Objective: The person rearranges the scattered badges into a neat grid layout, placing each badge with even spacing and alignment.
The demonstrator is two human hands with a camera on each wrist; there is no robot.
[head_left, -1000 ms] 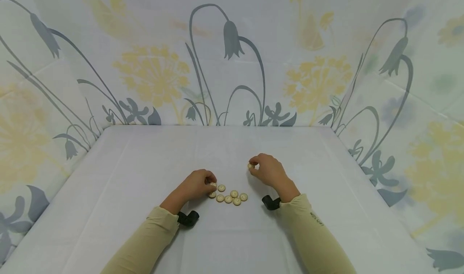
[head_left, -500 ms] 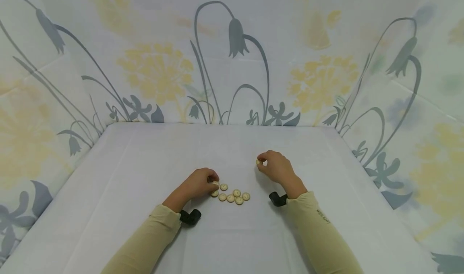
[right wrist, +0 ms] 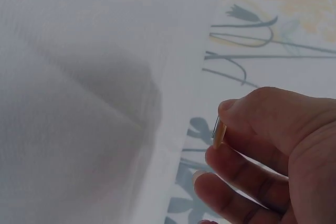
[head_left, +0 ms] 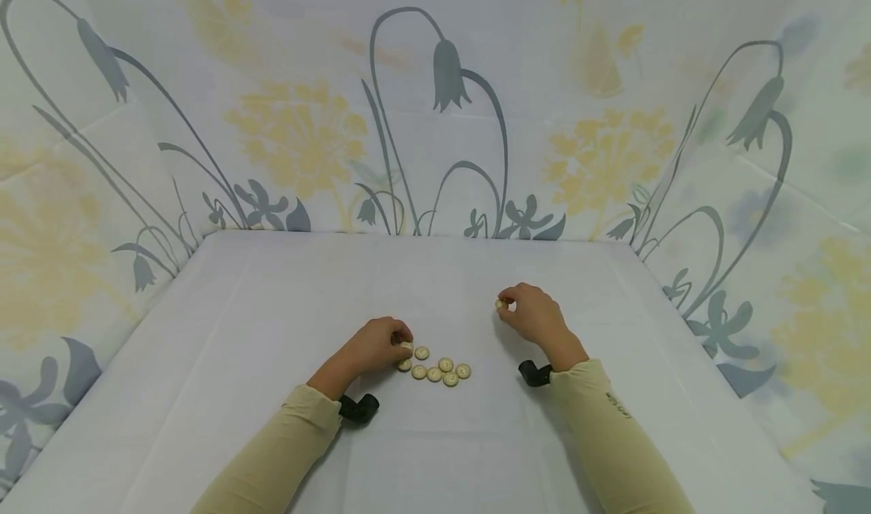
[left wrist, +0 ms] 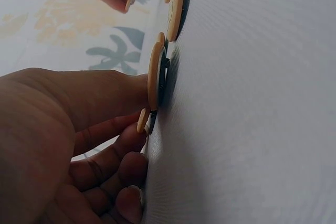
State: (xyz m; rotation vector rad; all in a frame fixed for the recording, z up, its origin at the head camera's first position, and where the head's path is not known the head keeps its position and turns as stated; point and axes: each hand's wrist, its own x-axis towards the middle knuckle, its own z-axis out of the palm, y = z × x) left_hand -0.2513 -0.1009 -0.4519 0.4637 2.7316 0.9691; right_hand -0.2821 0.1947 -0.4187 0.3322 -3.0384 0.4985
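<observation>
Flowered cloth [head_left: 299,140] is backing a white table [head_left: 272,453]. One raised disc [head_left: 500,304] is up, my right hand [head_left: 534,316] pinching it at the group's two o'clock; the remaining discs [head_left: 445,364] are lying below, my left hand [head_left: 374,343] gripping an edge disc [head_left: 407,345] at ten. My left wrist view is revealing a dark underside [left wrist: 162,74], unseen from above.

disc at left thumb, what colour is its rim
The disc's rim is orange-tan, clearest in the left wrist view.
</observation>
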